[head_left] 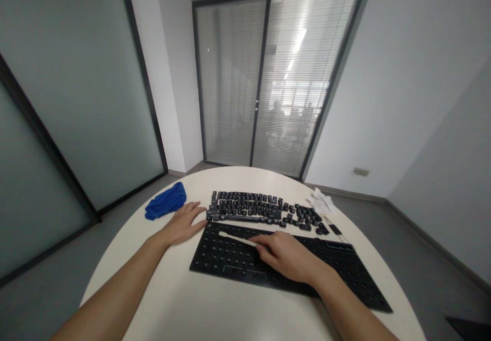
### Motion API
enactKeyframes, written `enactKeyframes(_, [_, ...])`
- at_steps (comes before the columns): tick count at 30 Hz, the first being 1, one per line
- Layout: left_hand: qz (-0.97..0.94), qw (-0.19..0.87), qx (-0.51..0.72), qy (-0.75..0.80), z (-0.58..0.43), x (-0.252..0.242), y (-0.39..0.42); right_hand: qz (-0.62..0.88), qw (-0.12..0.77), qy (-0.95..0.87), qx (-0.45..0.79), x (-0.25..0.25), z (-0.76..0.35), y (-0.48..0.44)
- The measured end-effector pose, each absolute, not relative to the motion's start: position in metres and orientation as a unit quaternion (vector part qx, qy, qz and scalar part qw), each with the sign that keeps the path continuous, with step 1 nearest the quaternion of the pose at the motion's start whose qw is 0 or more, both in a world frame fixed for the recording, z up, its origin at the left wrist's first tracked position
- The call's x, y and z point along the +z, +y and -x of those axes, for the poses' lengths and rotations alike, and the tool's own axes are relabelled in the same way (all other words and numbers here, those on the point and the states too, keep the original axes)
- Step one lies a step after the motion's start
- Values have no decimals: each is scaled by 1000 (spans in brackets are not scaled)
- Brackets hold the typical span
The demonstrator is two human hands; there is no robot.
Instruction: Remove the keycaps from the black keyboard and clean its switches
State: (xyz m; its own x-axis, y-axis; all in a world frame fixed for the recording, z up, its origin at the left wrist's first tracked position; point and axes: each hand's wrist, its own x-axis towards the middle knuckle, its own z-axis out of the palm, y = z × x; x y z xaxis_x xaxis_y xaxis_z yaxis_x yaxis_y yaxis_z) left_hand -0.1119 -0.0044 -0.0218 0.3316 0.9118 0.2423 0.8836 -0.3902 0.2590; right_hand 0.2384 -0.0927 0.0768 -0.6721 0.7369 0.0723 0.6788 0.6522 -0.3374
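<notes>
Round white table (184, 300), seen from the head camera.

Keyboard base (233, 259): black, keycaps stripped, bare switch grid showing. Lies flat across the middle of the table, running from centre toward the right edge, long side slightly skewed.

Right hand (287, 256): rests palm down on the base, roughly at its middle. Fingers curled around a thin white stick-like tool (238, 239), probably a swab or small brush, can't tell which. Tool tip points left and lies against the upper left part of the base.

Left hand (184, 223): open, flat, palm down on the table, fingers spread. Sits just off the base's far left corner. Fingertips reach the left end of the keycaps; touching or just short of them, can't tell. Holds nothing.

Loose keycaps (264, 210): black, laid out in rows in keyboard order directly behind the base, toward the far edge of the table. The row bends down toward the right.

Blue cloth (165, 201): crumpled, near the far left edge, just beyond the left hand, apart from it.

White crumpled tissue (321, 201): near the far right edge, just past the right end of the keycaps.

Small black piece (335, 229): between tissue and base, near the base's far right corner. Too small to identify.
</notes>
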Motion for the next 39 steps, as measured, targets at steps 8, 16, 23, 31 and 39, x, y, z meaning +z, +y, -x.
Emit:
enactKeyframes(8, [-812, 41, 176, 555, 112, -21, -7, 434, 103, -883, 145, 74, -250, -87])
enactKeyframes(16, [-812, 41, 180, 554, 112, -20, -9, 442, 112, -876, 155, 72, -255, -83])
enactKeyframes(23, [-814, 38, 181, 551, 113, -22, -9, 439, 140, -874, 156, 73, -257, -83])
enactKeyframes(31, [-814, 37, 167, 555, 113, -20, -10, 437, 131, -876, 158, 74, -259, -82])
enactKeyframes(39, [-813, 41, 171, 555, 113, -20, -10, 436, 130, -876, 161, 75, -260, -82])
